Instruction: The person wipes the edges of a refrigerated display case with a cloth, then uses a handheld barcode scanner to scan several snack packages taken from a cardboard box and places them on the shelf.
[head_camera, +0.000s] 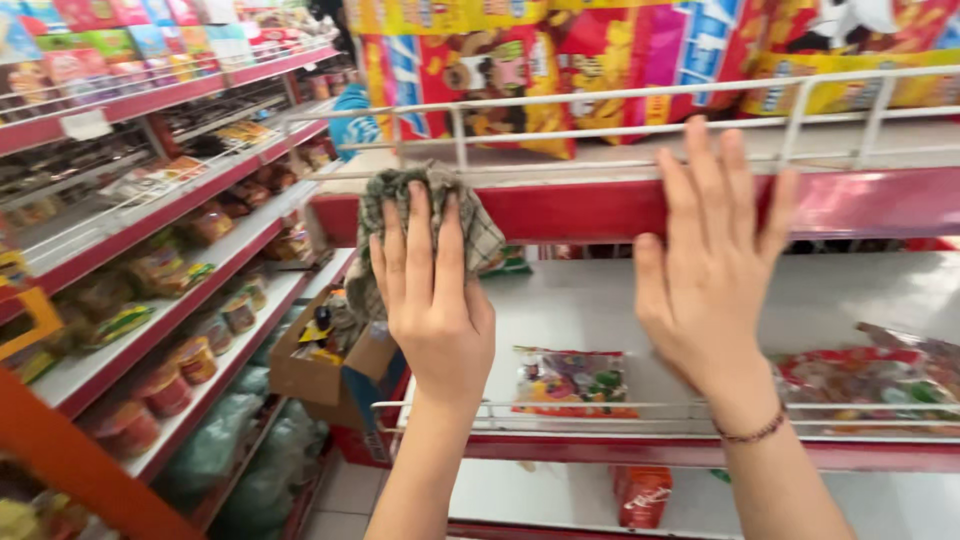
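My left hand presses a checked grey-green cloth against the red front edge of a shop shelf. The fingers lie flat over the cloth, which bunches above and hangs down on its left side. My right hand is raised with fingers spread, its fingertips reaching the white wire rail and red edge of the same shelf; it holds nothing. A thin beaded bracelet sits on the right wrist.
Large colourful snack bags stand on the upper shelf. The lower white shelf holds a small sweets packet and a wrapped pack. A cardboard box of goods sits at lower left. Stocked red-edged shelves run along the left.
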